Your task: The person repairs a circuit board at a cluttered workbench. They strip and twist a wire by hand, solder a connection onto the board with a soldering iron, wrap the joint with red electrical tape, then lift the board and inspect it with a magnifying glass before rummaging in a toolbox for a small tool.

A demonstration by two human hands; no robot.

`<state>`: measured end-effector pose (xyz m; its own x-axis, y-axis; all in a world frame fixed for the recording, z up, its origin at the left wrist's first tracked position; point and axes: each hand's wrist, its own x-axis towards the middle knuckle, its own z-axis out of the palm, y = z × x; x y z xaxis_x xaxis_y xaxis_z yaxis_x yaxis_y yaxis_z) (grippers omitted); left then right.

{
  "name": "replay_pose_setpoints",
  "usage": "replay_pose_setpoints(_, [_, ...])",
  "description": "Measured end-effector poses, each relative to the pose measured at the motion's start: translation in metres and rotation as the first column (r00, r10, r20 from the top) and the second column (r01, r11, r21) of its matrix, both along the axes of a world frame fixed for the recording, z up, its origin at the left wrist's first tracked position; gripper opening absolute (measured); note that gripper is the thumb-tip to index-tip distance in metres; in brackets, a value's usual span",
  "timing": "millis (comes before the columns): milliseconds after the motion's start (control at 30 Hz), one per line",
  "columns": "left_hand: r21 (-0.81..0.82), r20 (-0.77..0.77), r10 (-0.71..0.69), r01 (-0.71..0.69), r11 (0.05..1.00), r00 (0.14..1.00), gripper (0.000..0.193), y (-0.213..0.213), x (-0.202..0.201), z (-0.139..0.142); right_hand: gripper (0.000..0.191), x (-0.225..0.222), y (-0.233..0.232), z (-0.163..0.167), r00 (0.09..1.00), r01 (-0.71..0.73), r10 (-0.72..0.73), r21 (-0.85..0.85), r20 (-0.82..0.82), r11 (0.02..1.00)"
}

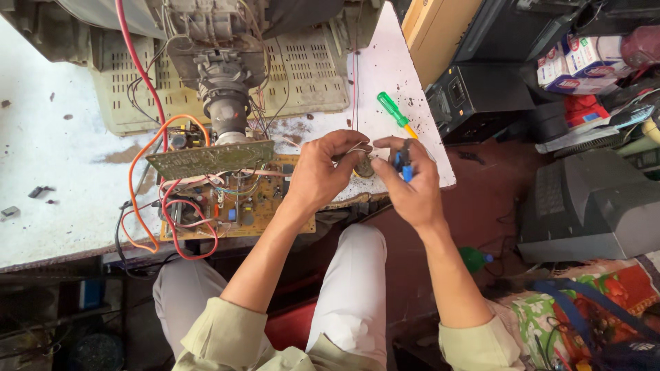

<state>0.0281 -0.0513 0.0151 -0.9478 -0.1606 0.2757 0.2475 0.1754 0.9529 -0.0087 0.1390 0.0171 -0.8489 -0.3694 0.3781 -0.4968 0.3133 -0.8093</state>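
From the head camera, both hands meet over the near edge of the white table (55, 158). The left hand (317, 175) comes up from the lower left with its back toward the camera, wrist bent slightly, and its fingers (347, 145) curl together, pinching a small round brass-coloured component (364, 167) with thin pale wire looped over it. The right hand (412, 189) comes in from the lower right, its forearm angled up toward the left. Its thumb and fingers are closed on a small blue-handled tool (402, 163), whose dark tip points at the component and sits just beside or against it; which, cannot be told. The two hands nearly touch at the fingertips.

The component is held in the air between the hands, above the table edge and just right of a yellowish circuit board (258, 199) that lies under the left wrist. Red and orange wires (148, 154) loop from the board to an opened picture-tube chassis, whose grey tube neck (225, 103) stands behind it with a green circuit board (210, 158) mounted at its end. A green-handled screwdriver (395, 113) lies on the table beyond the hands, apart from them. The person's knees in pale trousers (354, 288) show below.
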Motion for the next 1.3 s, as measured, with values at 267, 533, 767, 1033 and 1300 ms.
replay_pose_setpoints(267, [-0.028, -0.013, 0.091, -0.091, 0.995, 0.996, 0.026, 0.000, 0.005, 0.008, 0.014, -0.001, -0.030, 0.015, 0.990, 0.121, -0.113, 0.088, -0.090, 0.989])
replay_pose_setpoints(533, [-0.247, -0.266, 0.307, -0.372, 0.895, 0.914, 0.026, -0.001, 0.003, 0.008, 0.013, -0.010, -0.022, 0.006, 0.997, 0.062, -0.061, 0.021, -0.049, 0.998])
replay_pose_setpoints(767, [-0.146, -0.165, 0.087, -0.112, 0.983, 0.982, 0.020, -0.006, -0.011, -0.002, 0.018, -0.018, -0.017, -0.003, 0.973, 0.019, 0.015, -0.145, 0.229, 0.989])
replay_pose_setpoints(1033, [-0.032, -0.061, 0.202, -0.204, 0.978, 0.978, 0.015, -0.001, -0.015, -0.007, 0.025, -0.002, -0.020, -0.009, 0.877, 0.090, 0.014, -0.195, 0.480, 0.977])
replay_pose_setpoints(1300, [0.212, 0.027, 0.087, -0.091, 0.973, 0.996, 0.009, 0.004, -0.016, -0.011, 0.029, 0.011, -0.035, 0.002, 0.907, -0.009, 0.014, -0.014, 0.421, 1.000])
